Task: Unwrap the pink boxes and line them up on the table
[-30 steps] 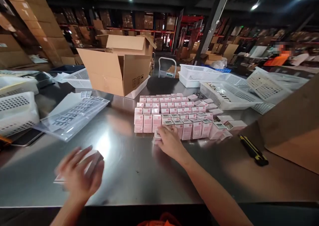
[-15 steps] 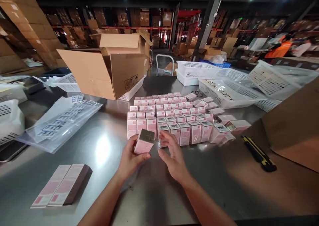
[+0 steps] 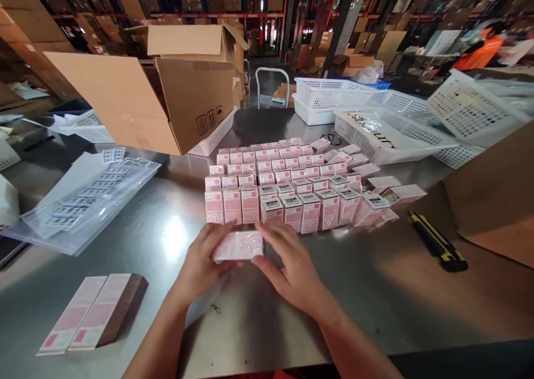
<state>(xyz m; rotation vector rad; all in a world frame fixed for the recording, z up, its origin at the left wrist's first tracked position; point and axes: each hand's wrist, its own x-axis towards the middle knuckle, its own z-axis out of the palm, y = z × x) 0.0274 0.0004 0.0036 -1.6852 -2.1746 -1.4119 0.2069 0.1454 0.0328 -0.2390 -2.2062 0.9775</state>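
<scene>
A small pink box [image 3: 238,246] lies on its side between both my hands, just above the steel table [image 3: 400,290]. My left hand [image 3: 200,262] grips its left end and my right hand [image 3: 292,265] grips its right end. Right behind it stand several rows of upright pink boxes [image 3: 287,187], some with barcode labels on top. Two flat pink boxes [image 3: 89,312] lie side by side at the table's near left.
A clear bag of label sheets [image 3: 83,203] lies at the left. An open cardboard carton [image 3: 167,98] sits in a white tray behind. White baskets [image 3: 375,128] stand at the back right. A yellow-black utility knife [image 3: 438,248] lies beside a cardboard sheet [image 3: 496,195].
One second ago my left hand set two flat boxes down at the near left while my right picked a box. Both hands now hold that box, turned from upright to lying sideways.
</scene>
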